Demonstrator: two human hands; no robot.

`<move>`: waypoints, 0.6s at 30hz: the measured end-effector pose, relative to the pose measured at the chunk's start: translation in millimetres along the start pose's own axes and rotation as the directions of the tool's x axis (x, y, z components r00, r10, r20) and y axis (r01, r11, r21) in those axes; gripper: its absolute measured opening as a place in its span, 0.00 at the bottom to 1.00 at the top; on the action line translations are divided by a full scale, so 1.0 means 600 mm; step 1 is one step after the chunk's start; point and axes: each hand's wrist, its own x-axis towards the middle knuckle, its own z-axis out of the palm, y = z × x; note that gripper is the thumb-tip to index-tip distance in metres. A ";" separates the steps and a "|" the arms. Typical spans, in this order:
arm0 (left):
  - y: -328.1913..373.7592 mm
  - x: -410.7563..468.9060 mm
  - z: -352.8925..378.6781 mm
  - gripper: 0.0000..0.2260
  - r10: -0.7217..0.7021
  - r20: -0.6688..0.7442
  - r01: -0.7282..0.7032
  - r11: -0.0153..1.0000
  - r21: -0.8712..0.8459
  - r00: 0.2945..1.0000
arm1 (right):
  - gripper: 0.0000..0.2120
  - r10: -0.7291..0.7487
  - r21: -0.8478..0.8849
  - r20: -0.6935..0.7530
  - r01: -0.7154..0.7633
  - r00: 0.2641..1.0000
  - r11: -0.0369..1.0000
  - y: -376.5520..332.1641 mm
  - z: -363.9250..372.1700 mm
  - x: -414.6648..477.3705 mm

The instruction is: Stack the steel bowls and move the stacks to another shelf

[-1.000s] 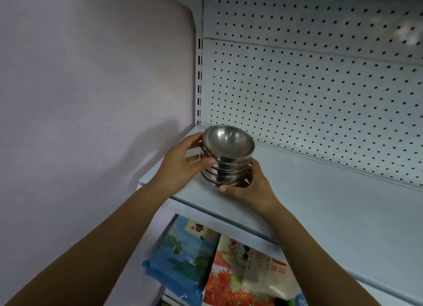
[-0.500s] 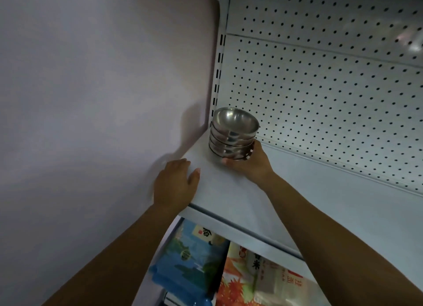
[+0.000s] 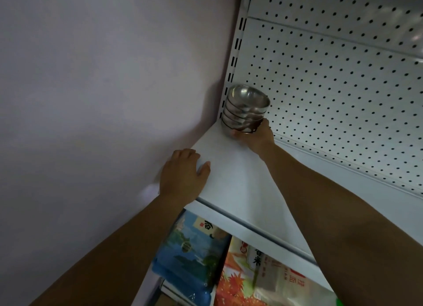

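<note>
Across the left half of the frame runs a plain pale wall [image 3: 91, 99], and the upper right is filled by a white pegboard [image 3: 332, 88] with a slotted upright [image 3: 237, 47] along its left edge. Below them a white shelf [image 3: 240, 191] crosses from the centre to the right edge, its left side against the wall. Two bare forearms reach up from the bottom corners of the frame. Under the shelf, at the lower centre, a blue bag [image 3: 190, 255] stands just beside an orange bag [image 3: 251, 282] printed with leaves and characters. The stack [image 3: 246, 108] of steel bowls sits upright in the shelf's far left corner, close to the upright and the pegboard, with the top bowl's hollow facing the camera. The right hand [image 3: 256, 137] grips the lowest bowls, thumb on the near side and fingers wrapped round the right side. The left hand [image 3: 183, 177] rests on the shelf's near left corner, well apart from the stack, thumb flat on top and fingers bent over the edge by the wall, their tips hidden.
</note>
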 end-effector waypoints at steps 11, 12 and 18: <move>-0.002 0.001 0.004 0.26 -0.003 -0.022 0.003 1.000 -0.031 1.000 | 0.52 0.024 0.011 -0.027 -0.024 0.999 1.000 -0.004 0.022 0.021; -0.002 0.001 0.003 0.27 -0.003 -0.020 0.002 0.999 -0.036 1.000 | 0.52 0.033 0.011 -0.007 -0.033 0.999 0.999 -0.006 0.018 0.017; 0.002 -0.001 -0.005 0.29 -0.022 0.023 0.022 1.000 -0.013 0.999 | 0.51 -0.003 -0.152 0.137 0.024 0.991 0.988 0.021 -0.022 -0.062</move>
